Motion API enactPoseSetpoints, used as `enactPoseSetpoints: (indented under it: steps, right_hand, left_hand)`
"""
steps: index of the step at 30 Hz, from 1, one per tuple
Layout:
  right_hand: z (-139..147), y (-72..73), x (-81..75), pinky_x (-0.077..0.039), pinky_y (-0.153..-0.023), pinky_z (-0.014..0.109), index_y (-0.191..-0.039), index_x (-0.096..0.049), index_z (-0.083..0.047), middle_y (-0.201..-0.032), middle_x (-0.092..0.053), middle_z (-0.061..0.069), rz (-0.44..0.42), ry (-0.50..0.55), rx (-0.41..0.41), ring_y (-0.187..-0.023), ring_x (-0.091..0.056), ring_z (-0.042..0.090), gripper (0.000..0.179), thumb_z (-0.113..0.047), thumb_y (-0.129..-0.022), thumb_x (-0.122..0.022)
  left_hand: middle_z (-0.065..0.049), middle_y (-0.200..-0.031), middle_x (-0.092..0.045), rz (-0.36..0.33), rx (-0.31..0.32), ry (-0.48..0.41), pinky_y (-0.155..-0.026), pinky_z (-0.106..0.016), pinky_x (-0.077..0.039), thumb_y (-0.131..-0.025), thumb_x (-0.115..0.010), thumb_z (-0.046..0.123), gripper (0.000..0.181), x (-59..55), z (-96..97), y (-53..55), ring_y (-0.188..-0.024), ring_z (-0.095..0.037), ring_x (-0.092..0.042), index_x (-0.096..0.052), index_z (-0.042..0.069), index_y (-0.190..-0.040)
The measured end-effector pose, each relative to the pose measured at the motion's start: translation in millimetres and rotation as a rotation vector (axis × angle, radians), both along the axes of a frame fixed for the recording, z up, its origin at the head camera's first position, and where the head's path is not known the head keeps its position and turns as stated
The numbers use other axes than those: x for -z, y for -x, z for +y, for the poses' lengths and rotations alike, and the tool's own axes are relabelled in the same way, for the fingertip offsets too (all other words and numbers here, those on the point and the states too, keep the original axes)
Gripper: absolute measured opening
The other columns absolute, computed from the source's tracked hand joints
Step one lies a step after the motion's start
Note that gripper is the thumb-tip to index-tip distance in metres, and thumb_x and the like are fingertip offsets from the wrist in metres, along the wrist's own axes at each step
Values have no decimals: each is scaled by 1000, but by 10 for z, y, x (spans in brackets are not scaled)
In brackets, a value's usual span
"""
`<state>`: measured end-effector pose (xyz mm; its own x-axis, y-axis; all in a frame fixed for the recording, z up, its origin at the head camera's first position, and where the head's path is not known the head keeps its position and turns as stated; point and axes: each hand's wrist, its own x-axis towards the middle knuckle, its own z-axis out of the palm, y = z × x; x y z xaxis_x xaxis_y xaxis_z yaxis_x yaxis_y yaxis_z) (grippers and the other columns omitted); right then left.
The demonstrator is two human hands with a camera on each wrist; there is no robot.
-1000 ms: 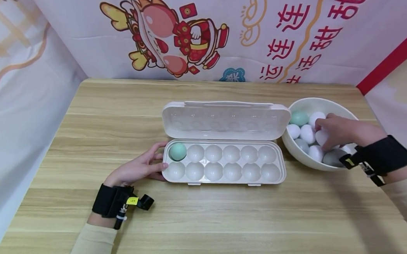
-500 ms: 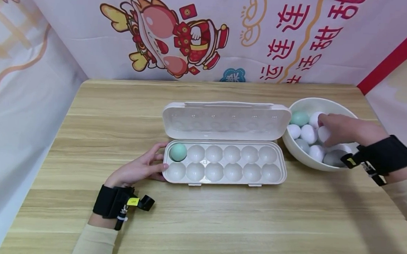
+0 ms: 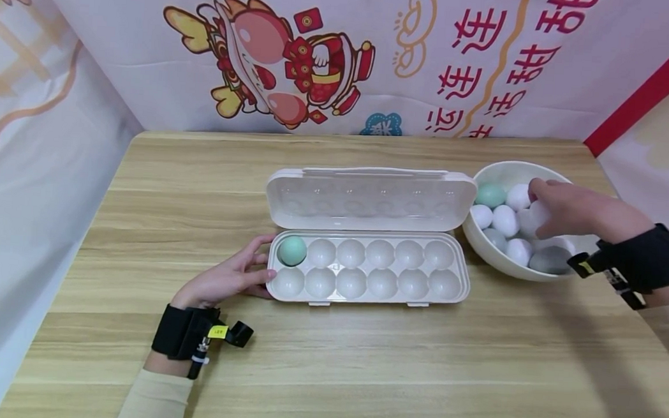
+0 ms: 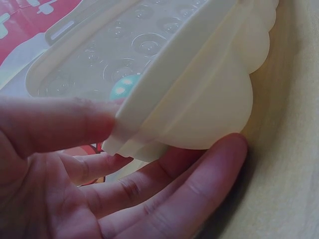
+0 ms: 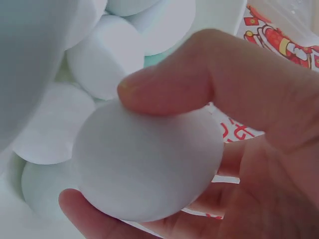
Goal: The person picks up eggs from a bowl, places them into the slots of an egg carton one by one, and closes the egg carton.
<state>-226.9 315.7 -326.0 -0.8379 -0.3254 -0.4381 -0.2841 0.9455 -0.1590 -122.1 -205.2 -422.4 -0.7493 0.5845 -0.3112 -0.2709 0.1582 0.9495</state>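
- Nearest, here come the beige sleeves [image 3: 153, 399] of matte cloth, with black fabric wrist straps [image 3: 173, 330] beyond the cuffs.
- Under it all, the table [image 3: 313, 367]: pale, smooth, streaked with long wood grain.
- There's the left hand [image 3: 223, 282], thumb at the rim and fingers curled beneath a rounded cup, gripping the end of the egg box [image 3: 368, 268].
- And what a neat box: thin off-white plastic, faintly translucent, two rows of six glossy hemispherical cups, its ribbed lid [image 3: 371, 208] standing open behind.
- In the back-row cup at the left end sits one turquoise egg [image 3: 292, 250], evenly coloured.
- Over to the right hand [image 3: 578, 211], above the bowl: thumb on top, fingers beneath, pinching a smooth white egg [image 5: 147, 164].
- Below it, the round cream bowl [image 3: 476, 241], smooth-walled, piled with white eggs [image 3: 506, 221], a green egg [image 3: 490, 195] and grey eggs [image 3: 551, 260].
- Farthest, a softly creased white cloth [image 3: 146, 89] printed with a red-and-gold cartoon figure [image 3: 265, 61].
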Motion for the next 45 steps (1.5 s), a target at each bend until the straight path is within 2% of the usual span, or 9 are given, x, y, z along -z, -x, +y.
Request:
enactPoseSetpoints:
  steps: [15, 24, 32, 39, 45]
  right_hand:
    - [-133, -54, 1, -52, -71, 44, -111, -42, -2, -99, -52, 16, 35, 39, -44, -86, -49, 29, 60, -17, -67, -80]
    - [-158, -95, -24, -50, -71, 42, -107, -42, -3, -97, -51, 16, 125, 69, -101, -82, -51, 28, 55, -11, -66, -78]
    - [-250, -167, -50, -52, -68, 43, -108, -43, -5, -99, -51, 16, 141, 59, -85, -80, -51, 27, 55, -12, -66, -78]
    - [-342, -263, -94, -53, -64, 39, -106, -42, -6, -99, -50, 15, 183, 80, -124, -74, -52, 25, 55, -10, -65, -79]
    - [-452, -358, -160, -55, -65, 39, -108, -42, -7, -100, -48, 12, 158, 108, -135, -74, -52, 23, 58, -10, -65, -80]
  left_hand:
    - [-34, -130, -36, 5, -7, 23, -80, -48, -54, -95, -48, 8, 59, -6, 9, 13, -97, -36, -60, -13, 17, -142]
    - [-35, -132, -35, -2, -7, 8, -81, -48, -54, -95, -49, 10, 61, 6, -7, 8, -99, -37, -59, -12, 17, -143]
    - [-34, -132, -35, 4, -4, 6, -81, -48, -54, -95, -48, 10, 60, 12, -20, -1, -100, -37, -58, -12, 19, -143]
    - [-34, -134, -34, -3, -4, -5, -82, -48, -54, -95, -48, 9, 60, 24, -19, -13, -102, -38, -57, -12, 19, -143]
    - [-34, -134, -33, 1, 1, -4, -82, -48, -54, -95, -49, 11, 61, 21, -12, -13, -102, -37, -57, -12, 19, -143]
